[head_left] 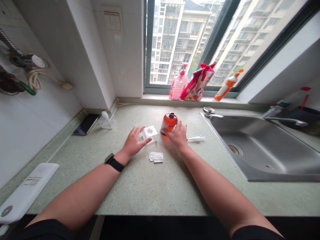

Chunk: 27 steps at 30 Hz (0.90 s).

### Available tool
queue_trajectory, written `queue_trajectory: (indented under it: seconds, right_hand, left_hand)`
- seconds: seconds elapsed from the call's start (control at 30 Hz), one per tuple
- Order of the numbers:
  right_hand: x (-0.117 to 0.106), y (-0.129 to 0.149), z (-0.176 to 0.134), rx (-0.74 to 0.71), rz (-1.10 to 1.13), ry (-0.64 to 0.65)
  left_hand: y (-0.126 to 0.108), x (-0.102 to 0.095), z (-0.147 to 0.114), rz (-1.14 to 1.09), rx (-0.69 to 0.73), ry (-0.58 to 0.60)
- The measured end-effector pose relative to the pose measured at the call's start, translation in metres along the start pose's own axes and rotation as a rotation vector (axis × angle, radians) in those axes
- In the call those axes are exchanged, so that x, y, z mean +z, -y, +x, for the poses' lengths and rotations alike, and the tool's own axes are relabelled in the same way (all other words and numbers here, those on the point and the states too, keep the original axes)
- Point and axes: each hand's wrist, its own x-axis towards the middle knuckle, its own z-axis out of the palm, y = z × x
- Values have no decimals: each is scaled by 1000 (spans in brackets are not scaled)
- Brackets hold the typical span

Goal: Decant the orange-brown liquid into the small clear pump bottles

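Observation:
My left hand (132, 141), with a dark watch on the wrist, has its thumb and fingers around a small clear square container (150, 132) with a round opening or fitting on top. My right hand (177, 134) grips an amber bottle (169, 122) by its right side. The bottle stands upright, its dark neck showing no cap, just right of the square container. Between my forearms lies a folded white tissue (156, 157). A thin clear plastic item (197, 138) rests right of my right hand; its kind is hard to make out.
At the left back are a phone (86, 124) and a clear container with a white piece (107, 120). A long white device (28, 191) lies front left. The steel sink (240, 133) is right. A pink pump bottle (178, 85), red bag (198, 83) and orange-white bottle (228, 86) line the windowsill.

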Motion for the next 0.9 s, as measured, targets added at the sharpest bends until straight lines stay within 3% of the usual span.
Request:
queue_trajectory:
  seconds: [0.4, 0.9]
  right_hand:
    - [1, -3, 6, 5, 41, 14]
    - [-13, -6, -2, -290, 64, 40]
  left_hand:
    - [-2, -2, -2, 6, -95, 56]
    - [-7, -10, 0, -50, 6, -23]
